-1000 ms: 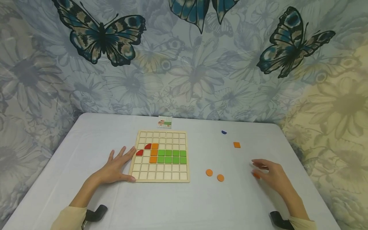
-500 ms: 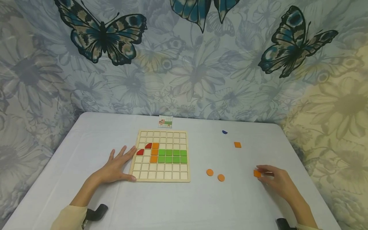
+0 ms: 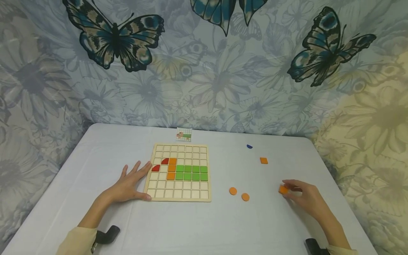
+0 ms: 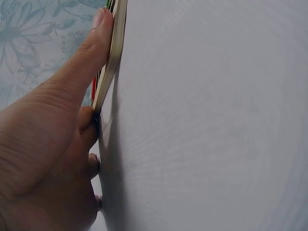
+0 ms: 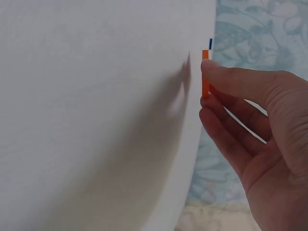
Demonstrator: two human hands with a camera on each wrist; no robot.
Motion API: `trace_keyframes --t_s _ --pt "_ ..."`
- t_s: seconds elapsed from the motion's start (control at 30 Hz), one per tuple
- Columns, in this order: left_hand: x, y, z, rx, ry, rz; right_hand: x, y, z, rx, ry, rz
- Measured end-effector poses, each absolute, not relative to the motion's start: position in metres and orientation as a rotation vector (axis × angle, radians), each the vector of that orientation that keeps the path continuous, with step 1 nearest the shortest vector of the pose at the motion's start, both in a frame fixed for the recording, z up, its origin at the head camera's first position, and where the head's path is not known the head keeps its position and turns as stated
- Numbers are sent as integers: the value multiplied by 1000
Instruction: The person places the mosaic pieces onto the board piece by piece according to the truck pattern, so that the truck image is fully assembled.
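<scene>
At lower right, the frame's bottom edge cuts off a black wrist device. Above it, the right hand has its grip pinching an orange piece, partly hidden by the fingertips. At left of centre, the left hand is spread, touching the left edge of a gridded board; the left wrist view hides much of its fingers. Two orange discs lie right of centre. Beyond the board, the small print on a card is hard to make out.
</scene>
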State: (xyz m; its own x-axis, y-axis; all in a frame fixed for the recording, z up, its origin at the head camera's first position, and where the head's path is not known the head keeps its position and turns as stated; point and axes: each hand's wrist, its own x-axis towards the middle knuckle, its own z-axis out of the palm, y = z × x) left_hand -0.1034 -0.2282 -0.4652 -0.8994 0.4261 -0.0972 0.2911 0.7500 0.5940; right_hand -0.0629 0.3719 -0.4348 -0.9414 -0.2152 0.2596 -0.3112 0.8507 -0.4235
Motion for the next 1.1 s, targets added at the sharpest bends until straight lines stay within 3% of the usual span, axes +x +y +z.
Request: trace_keyframes --t_s 1.1 --pt "-103 -229 -466 574 2728 876 -109 303 -424 569 -2863 799"
